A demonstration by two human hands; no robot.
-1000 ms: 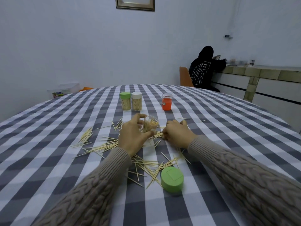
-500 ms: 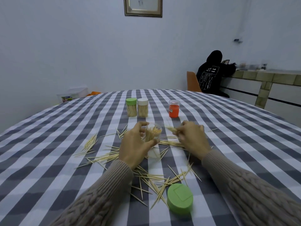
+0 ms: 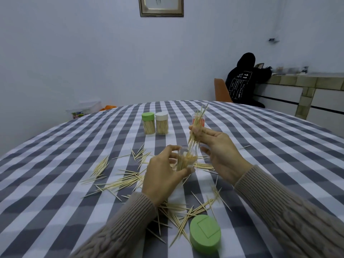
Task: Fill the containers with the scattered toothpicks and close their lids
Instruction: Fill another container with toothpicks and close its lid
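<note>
My left hand (image 3: 163, 175) grips a clear open container (image 3: 186, 161) partly full of toothpicks, held just above the checked tablecloth. My right hand (image 3: 217, 151) pinches a bundle of toothpicks (image 3: 196, 127) upright, their lower tips at the container's mouth. Scattered toothpicks (image 3: 121, 181) lie to the left, behind and in front of my hands. A loose green lid (image 3: 205, 232) lies near the front edge. Two closed full containers, one with a green lid (image 3: 148, 125) and one with a white lid (image 3: 162, 125), stand further back. An orange container (image 3: 202, 121) is partly hidden behind the bundle.
The round table (image 3: 55, 164) has a grey and white checked cloth. A person in a black hooded top (image 3: 243, 81) sits on an orange chair (image 3: 221, 92) beyond the far right edge, at a tiled counter. A clear plastic box (image 3: 83, 109) sits past the far left edge.
My right hand has picked a bundle of toothpicks off the table and raised it upright over the container. The left hand still holds the container.
</note>
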